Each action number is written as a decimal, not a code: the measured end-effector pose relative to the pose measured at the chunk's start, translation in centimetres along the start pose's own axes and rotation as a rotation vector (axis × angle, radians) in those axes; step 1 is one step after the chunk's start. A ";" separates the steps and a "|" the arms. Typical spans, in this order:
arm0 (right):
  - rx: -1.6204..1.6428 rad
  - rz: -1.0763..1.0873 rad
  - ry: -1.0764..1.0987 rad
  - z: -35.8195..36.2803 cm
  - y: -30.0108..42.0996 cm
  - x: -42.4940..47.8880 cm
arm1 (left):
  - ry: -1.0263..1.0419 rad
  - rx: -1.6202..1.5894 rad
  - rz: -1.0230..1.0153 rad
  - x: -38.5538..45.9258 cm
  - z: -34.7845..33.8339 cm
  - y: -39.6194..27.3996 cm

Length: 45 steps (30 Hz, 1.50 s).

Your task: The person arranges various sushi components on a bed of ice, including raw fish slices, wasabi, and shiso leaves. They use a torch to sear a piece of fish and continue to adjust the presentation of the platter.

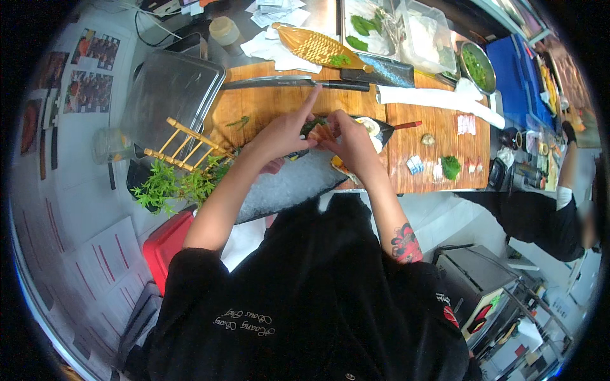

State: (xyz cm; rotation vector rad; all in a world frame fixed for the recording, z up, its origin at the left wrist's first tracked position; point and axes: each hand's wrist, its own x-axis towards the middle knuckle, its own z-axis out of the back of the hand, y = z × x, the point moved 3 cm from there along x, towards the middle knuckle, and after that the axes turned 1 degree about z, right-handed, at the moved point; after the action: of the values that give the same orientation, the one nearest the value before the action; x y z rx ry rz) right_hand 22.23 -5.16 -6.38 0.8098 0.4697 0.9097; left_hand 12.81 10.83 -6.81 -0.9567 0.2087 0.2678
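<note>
Both of my hands meet over a dark platter heaped with crushed ice. Between the fingertips of my right hand and my left hand is an orange-pink slice of fish. My left index finger points away, past the dark green leaf beside the slice. A halved shell or lemon-like white piece rests on the platter by my right hand. Below that hand lies an orange-and-yellow piece on the ice. Leafy green sprigs and a small bamboo fence decorate the platter's left end.
A long knife lies across the wooden board beyond my hands. Farther back sit a woven boat-shaped tray, a clear plastic tub and a bowl of greens. Metal trays stand left. Another person is at right.
</note>
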 end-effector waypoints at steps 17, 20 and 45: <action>-0.189 -0.028 -0.453 27.5 -12.1 -0.2 | -0.437 0.022 -0.060 -4.5 4.9 -6.0; -0.386 0.166 -0.195 29.1 -16.2 11.1 | -0.600 -0.258 -0.039 -7.3 5.2 -8.2; -0.652 0.309 0.040 28.2 -30.2 28.2 | -0.937 -0.357 -0.234 -6.8 3.4 -23.3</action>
State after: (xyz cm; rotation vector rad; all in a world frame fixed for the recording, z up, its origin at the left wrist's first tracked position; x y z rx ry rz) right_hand 71.79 -3.98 -13.33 0.2664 0.0601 1.2748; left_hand 13.89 -0.04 15.19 -1.0994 -0.8283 0.5176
